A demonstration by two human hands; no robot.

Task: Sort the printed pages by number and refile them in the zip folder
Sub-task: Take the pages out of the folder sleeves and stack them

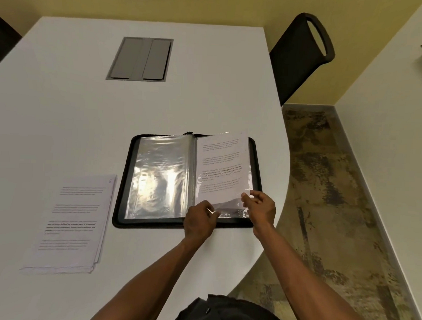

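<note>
On the white table (64, 95) | zip folder (123, 180) lay open, left sleeve (160, 177) empty | one printed page (223, 167) partly in right sleeve, left hand (199, 223) pinching its lower edge, right hand (259, 206) pinching the corner | stack of pages (71, 224) left of folder unfiled | judged: filing early, most remained.

Office meeting room: white conference table (63, 106) (cable hatch (139, 59)), black chair (302, 55)

Reached forward with both bare forearms; left hand (199, 223) curled knuckles-up, fingertips apparently pinching, right hand (259, 207) turned inward with thumb and fingers closed in a pinch.
</note>
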